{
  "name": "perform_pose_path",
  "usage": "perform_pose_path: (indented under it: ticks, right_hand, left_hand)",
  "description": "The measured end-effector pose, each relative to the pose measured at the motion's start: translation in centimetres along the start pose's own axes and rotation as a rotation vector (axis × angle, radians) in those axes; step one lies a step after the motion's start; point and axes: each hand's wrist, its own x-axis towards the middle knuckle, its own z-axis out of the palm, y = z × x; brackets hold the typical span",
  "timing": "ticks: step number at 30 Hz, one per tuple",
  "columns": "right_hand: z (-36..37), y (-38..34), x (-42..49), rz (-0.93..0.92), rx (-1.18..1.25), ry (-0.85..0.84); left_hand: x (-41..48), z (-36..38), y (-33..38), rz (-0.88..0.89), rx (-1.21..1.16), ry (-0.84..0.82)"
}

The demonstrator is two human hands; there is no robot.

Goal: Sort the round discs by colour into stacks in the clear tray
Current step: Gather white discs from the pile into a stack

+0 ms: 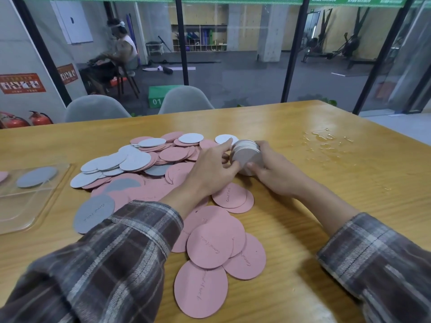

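Holding the stack of discs (246, 151) on edge, right of the frame's centre, you grip it between left hand (211, 170) and right hand (274, 163), fingers curled round it; gathering seems the step; next, carry it over the loose pile (144, 157) to the clear tray (25, 210) at far left.

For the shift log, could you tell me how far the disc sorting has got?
Early: the clear tray holds one grey disc and a pink disc. The left hand and right hand grip a stack of discs. The mixed pile on the table is left.
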Motion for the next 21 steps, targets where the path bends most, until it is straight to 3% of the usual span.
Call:
perform_pose_path:
  ticks: [4,11,21]
  right_hand:
    - [0.3,0.0,0.0,0.014,-0.039,-0.030]
    - [-0.2,-0.3,-0.2,0.084,-0.185,-0.071]
    - [-1.1,-0.5,-0.5,0.115,-0.132,-0.123]
  left_hand:
    - [-0.1,0.2,0.2,-0.038,0.194,-0.162]
    - [-0.4,0.4,0.1,0.030,0.306,-0.202]
    - [0.1,0.4,0.1,-0.028,0.411,-0.251]
